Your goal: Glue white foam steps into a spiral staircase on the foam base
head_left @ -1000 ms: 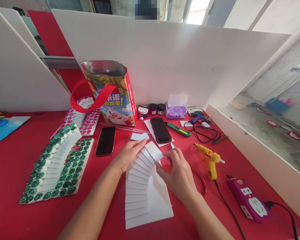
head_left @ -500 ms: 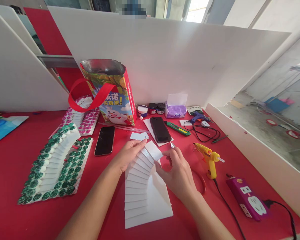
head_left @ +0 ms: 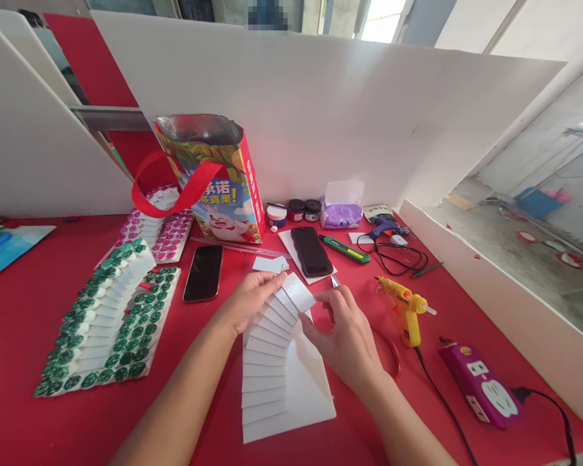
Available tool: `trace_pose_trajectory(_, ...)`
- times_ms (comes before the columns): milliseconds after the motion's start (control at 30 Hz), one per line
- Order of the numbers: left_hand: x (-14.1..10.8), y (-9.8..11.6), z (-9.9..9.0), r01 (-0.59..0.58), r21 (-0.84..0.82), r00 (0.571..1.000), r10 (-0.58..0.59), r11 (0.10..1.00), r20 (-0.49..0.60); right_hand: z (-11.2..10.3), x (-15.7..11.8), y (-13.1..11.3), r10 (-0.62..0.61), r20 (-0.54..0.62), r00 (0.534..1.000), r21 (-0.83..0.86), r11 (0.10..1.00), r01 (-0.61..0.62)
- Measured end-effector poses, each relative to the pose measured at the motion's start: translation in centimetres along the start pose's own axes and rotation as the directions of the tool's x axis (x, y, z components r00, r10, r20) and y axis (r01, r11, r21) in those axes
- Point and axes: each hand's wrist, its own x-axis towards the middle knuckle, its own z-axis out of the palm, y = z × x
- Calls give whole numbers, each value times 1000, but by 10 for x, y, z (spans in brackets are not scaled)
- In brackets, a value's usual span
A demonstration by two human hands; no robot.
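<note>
In front of me lies a white foam board (head_left: 311, 382) carrying overlapping white strips (head_left: 265, 366) that fan in a curve like stairs. My left hand (head_left: 252, 301) grips the upper left of the fan, thumb on top near the strip ends. At the upper right, my right hand (head_left: 342, 327) has thumb and forefinger against the end of the top white strip (head_left: 296, 294). A silver pointed tip (head_left: 335, 281) shows behind the right hand; whether the hand holds it is hidden.
On the red table (head_left: 199, 414), a yellow glue gun (head_left: 408, 307) and purple power strip (head_left: 480, 386) lie right. Left are a green-dotted stair model (head_left: 111, 317) and phone (head_left: 203, 273). Behind stand a printed bag (head_left: 223, 188), green cutter (head_left: 344, 249) and purple tissue pack (head_left: 341, 212).
Both hands stay nearly in place at the top strip. The light on that strip's surface differs slightly, as if it tilted a little.
</note>
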Motion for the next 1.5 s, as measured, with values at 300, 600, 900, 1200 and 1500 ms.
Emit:
trace_pose_trajectory(300, -1, 1, 1, -3, 68, 1000, 4, 998, -16, -8, 4, 5, 353, 305, 884, 448, 767, -461)
trace_pose_trajectory(600, 0, 0, 0, -13, 60, 1000, 14, 998, -17, -2, 10, -7, 359, 632, 686, 656, 223, -721)
trace_pose_trajectory(900, 1, -1, 1, -27, 50, 999, 29, 998, -36, 3, 9, -6, 387, 572, 723, 659, 308, -686)
trace_pose_trajectory(1200, 2, -3, 1, -15, 36, 999, 16, 999, -45, 6, 8, -3, 389, 563, 729, 651, 334, -681)
trace_pose_trajectory(1500, 5, -4, -2, 31, -65, 996, -36, 997, -80, 7, 8, -3, 391, 570, 723, 664, 300, -685)
